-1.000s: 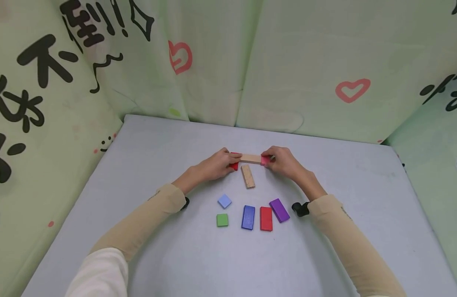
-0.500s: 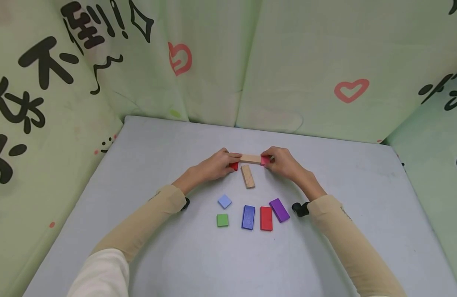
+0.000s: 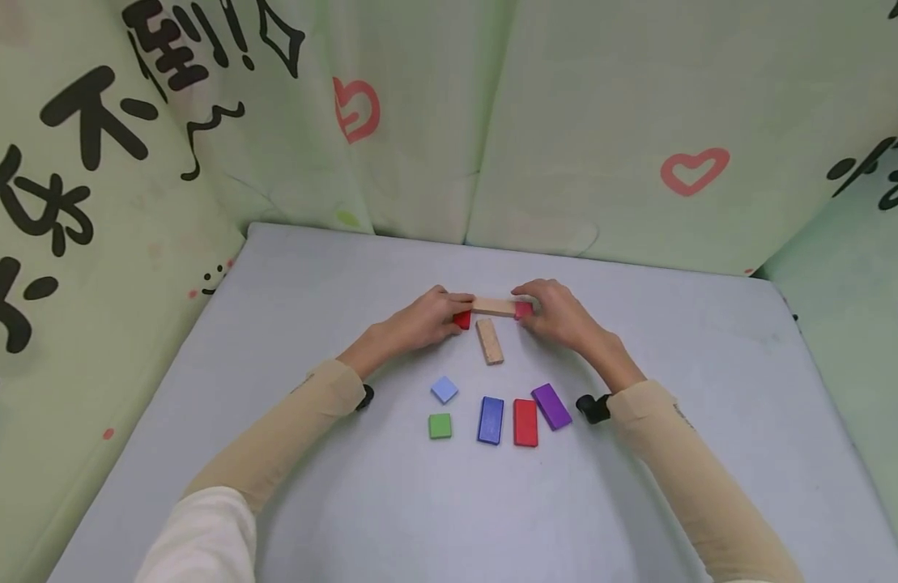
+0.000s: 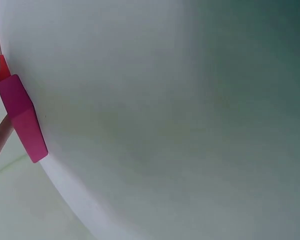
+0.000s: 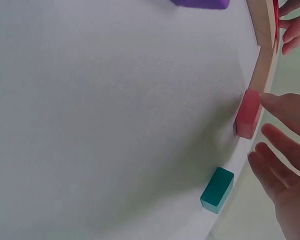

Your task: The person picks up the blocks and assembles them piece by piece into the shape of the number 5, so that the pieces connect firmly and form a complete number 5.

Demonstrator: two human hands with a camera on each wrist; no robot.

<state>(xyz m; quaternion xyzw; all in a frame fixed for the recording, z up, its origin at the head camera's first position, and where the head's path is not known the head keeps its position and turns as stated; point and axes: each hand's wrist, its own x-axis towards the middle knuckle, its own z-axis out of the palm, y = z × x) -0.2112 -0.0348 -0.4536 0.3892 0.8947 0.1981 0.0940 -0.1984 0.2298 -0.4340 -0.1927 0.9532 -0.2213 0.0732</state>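
Note:
My left hand (image 3: 425,320) pinches a red block (image 3: 462,320) at the left end of a pale wooden block (image 3: 495,307). Against that wooden block's right end sits a pinkish-red block (image 3: 524,310). My right hand (image 3: 561,317) is spread around it; in the right wrist view the thumb is right at the pinkish-red block (image 5: 248,115), with the other fingers apart from it. A second wooden block (image 3: 489,341) lies just in front of the row. The left wrist view shows a magenta block (image 4: 24,120) beside the left fingers, hidden from the head view.
Nearer the body lie a light blue block (image 3: 444,390), a green block (image 3: 440,426), a dark blue block (image 3: 490,420), a red block (image 3: 525,423) and a purple block (image 3: 551,406). A teal block (image 5: 217,190) stands by the right fingers. Printed curtains surround the table (image 3: 346,502).
My right fingers have loosened and spread away from the pinkish-red block, which stays against the wooden block. The left hand keeps its place on the red block.

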